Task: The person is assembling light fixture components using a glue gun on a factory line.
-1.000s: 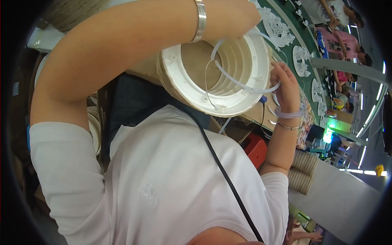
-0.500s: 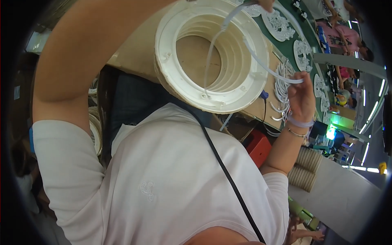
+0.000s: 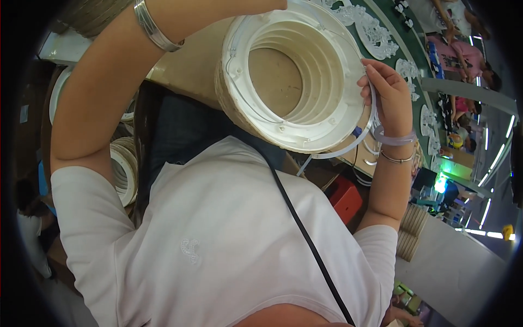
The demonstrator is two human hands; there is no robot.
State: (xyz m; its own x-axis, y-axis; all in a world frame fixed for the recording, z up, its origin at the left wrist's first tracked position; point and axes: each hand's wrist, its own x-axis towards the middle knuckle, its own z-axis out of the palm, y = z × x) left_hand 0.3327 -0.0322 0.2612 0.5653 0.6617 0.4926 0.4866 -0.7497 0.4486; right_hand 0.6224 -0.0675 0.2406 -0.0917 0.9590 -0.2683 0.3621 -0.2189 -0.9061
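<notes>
A stack of white plastic rings [image 3: 321, 132] leans in front of me, its open middle facing up. My right hand [image 3: 388, 92] is at the right rim, thumb and fingers pinched on a translucent strip [image 3: 372, 115]. From there the strip hangs in a curve below the ring's near edge. A thin clear length also runs along the left side of the top ring's face. My left hand [image 3: 239, 10] reaches over the ring's far left side at the upper picture edge. Its fingers are mostly cut off, so their hold is hidden.
Clear ornate plastic parts [image 3: 376, 35] lie on a green belt [image 3: 406, 43] beyond the ring. A red box [image 3: 344, 201] stands below right. More white rings [image 3: 124, 174] are stacked at my left. Other people [image 3: 455, 54] work at the upper right.
My left hand has moved left from above the ring's far right side, out toward its far left. My right hand has come in to the ring's rim. The strip now lies lower around the ring.
</notes>
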